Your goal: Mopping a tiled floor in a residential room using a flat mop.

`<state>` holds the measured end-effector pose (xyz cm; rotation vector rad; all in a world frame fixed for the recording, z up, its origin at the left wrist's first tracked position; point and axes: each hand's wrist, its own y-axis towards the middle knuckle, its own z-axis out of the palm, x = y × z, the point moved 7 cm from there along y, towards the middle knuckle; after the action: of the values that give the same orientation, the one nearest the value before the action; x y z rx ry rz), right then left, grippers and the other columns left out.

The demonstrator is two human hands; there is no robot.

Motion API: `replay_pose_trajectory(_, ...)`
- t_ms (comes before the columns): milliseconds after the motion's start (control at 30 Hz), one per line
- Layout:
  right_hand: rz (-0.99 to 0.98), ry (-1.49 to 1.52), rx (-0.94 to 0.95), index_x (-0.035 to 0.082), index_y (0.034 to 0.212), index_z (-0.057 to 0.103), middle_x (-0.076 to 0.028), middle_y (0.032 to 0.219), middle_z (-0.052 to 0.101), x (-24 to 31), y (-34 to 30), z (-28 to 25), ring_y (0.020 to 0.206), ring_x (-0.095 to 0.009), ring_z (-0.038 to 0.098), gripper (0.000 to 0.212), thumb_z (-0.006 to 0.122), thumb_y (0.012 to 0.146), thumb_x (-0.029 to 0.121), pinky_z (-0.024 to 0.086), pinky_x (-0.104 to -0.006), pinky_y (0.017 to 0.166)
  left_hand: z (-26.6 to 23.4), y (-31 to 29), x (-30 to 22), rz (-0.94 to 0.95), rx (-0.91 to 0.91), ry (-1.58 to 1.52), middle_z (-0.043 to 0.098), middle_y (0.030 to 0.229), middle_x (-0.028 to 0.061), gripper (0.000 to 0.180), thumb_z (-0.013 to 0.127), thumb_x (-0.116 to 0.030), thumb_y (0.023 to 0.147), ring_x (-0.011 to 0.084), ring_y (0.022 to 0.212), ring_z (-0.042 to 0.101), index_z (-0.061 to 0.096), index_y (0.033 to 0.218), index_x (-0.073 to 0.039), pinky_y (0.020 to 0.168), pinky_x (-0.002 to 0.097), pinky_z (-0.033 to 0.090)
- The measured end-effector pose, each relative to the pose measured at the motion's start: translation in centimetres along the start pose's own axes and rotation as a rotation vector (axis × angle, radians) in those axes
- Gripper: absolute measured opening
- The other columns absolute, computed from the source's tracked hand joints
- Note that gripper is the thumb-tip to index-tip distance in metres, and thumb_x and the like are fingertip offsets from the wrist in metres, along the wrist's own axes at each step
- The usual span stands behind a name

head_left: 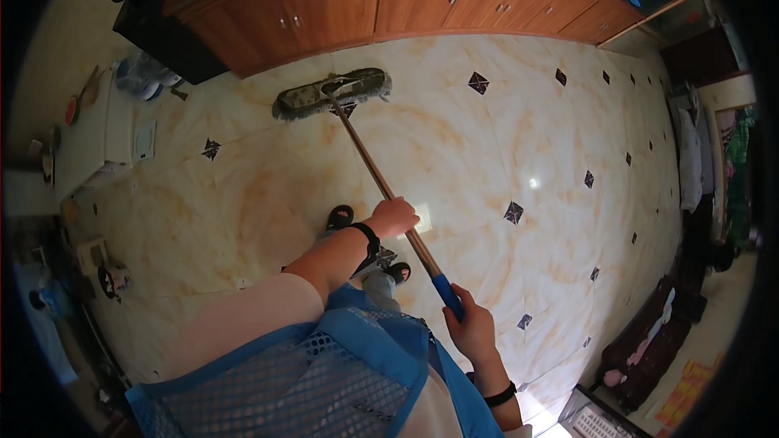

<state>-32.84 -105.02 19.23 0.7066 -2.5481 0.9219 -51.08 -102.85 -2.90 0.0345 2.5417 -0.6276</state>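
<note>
A long flat dust mop (363,152) slants across the tiled floor. Its wide grey head (304,100) lies flat on the tiles, short of the wooden cabinets. My left hand (393,217) is closed around the middle of the copper-coloured pole. Lower down, my right hand (471,326) grips the blue end of the handle (447,295), its thumb lying along it. Black bands circle both my wrists. My feet in dark sandals (341,216) show below my left forearm.
Wooden cabinets (324,12) line the far side. At the left stand a white cabinet (97,126) and clear plastic bottles (139,75). A dark sofa (649,349) runs along the right. A dark-framed item with a white grille (592,420) sits at the lower right.
</note>
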Motion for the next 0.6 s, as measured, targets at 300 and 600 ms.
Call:
replay_pose_trajectory(300, -0.037, -0.061, 0.148, 0.012, 0.126, 0.041, -0.017, 0.074, 0.062, 8.4, 8.2, 6.3, 0.066, -0.036, 0.061, 0.049, 0.057, 0.081, 0.025, 0.048, -0.0441, 0.059, -4.1, -2.2, 13.5, -0.268, -0.148, -0.076, 0.058, 0.095, 0.0035, 0.021, 0.046, -0.022, 0.083, 0.0228, 0.105, 0.049, 0.065, 0.082, -0.013, 0.074, 0.0388, 0.049)
replay_pose_trajectory(600, -0.06, -0.112, 0.184, 0.011, 0.128, 0.039, -0.017, 0.075, 0.063, 10.9, 9.0, 6.1, 0.066, -0.035, 0.061, 0.053, 0.057, 0.081, 0.026, 0.049, -0.0435, 0.059, -4.5, -2.8, 15.9, -0.285, -0.148, -0.277, 0.058, 0.103, 0.006, 0.031, 0.042, -0.028, 0.086, 0.0214, 0.112, 0.046, 0.065, 0.088, -0.008, 0.084, 0.0399, 0.046)
